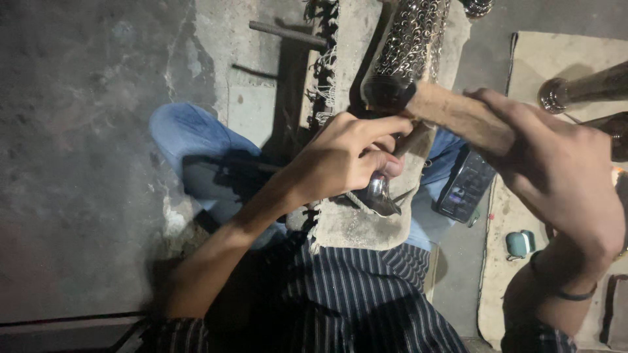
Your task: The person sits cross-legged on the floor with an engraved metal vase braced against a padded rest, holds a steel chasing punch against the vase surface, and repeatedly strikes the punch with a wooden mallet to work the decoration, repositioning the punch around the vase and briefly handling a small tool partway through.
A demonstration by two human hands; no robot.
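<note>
Head view: right hand fingers clenched around wooden mallet, left hand pinching chisel near cloth edge.

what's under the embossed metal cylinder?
A frayed grey cloth pad lies under the embossed silver metal cylinder. The left hand and wooden-handled hammer cover its near end.

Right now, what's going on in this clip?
A person sits on a concrete floor working a patterned metal tube that rests on a cloth pad across the lap. The left hand pinches a small metal tool against the work, while the right hand grips the wooden handle of a hammer, its dark head right at the tube's near end. A phone and a small teal case lie nearby.
</note>
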